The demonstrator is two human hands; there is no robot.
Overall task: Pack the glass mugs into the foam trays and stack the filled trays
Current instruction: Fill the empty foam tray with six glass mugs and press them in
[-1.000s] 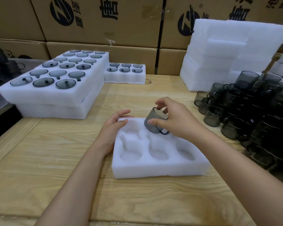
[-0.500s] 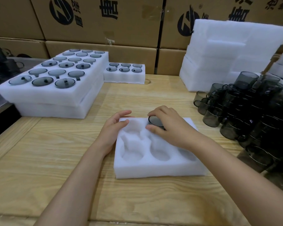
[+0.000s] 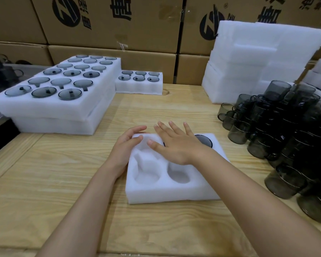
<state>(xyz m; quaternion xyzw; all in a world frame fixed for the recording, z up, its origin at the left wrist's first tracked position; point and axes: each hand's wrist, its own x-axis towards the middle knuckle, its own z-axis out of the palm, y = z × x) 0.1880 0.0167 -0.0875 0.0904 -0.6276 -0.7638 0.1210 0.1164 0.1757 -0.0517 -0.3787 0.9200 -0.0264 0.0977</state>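
Foam tray [image 3: 174, 193]: white, lying flat on the wooden table [image 3: 54, 173], near the middle, with two near pockets showing bare.
Left hand [image 3: 126, 147]: grips the tray's far left corner, fingers lightly curled over the far edge and thumb on top.
Right hand [image 3: 176, 143]: palm down over the far part of the tray, fingers straight and spread; whether the palm touches the foam I cannot tell.
Seated mug [image 3: 205, 140]: smoky glass, sunk into what looks like the far right pocket, only its dark rim showing just right of the right hand.
Loose mugs [image 3: 285, 127]: a dark heap on the right of the table, several stacked in columns, well apart from the tray.
Filled trays [image 3: 59, 102]: stacked on the far left, grey glass showing in rows on top.
Small tray [image 3: 139, 84]: just right of that stack, six pockets filled.
Spare foam [image 3: 258, 62]: piled far right, against the cardboard boxes [image 3: 109, 25].
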